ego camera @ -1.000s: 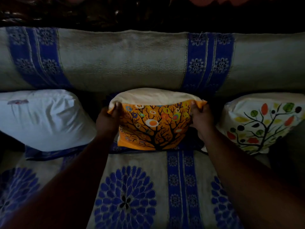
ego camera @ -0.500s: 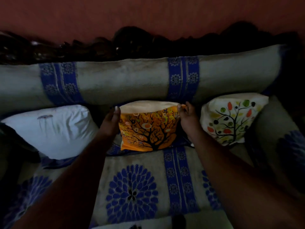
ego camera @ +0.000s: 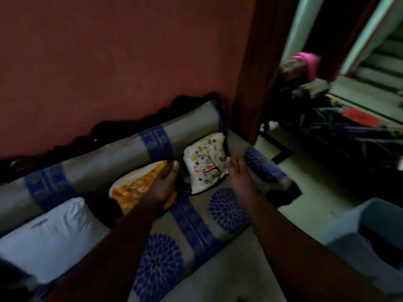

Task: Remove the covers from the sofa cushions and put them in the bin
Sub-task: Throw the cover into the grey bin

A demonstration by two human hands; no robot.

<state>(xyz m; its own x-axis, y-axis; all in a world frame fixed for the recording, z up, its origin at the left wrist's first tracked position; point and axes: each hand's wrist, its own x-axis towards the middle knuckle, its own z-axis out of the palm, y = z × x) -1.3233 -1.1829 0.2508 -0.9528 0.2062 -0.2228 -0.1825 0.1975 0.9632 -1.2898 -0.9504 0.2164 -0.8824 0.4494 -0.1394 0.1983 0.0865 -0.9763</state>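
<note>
Flanking both hands: white pillow, tree-print cushion.

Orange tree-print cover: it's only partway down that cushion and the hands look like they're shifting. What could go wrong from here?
1. Only the left hand lies on the orange cover; the right hand hangs open over the seat. A one-sided pull could bunch the cover on its cushion.
2. The white tree-print cushion sits right next to it and could get knocked over.
3. The view is dim and blurred, so the left hand's grip can't be confirmed; it may slip.
</note>
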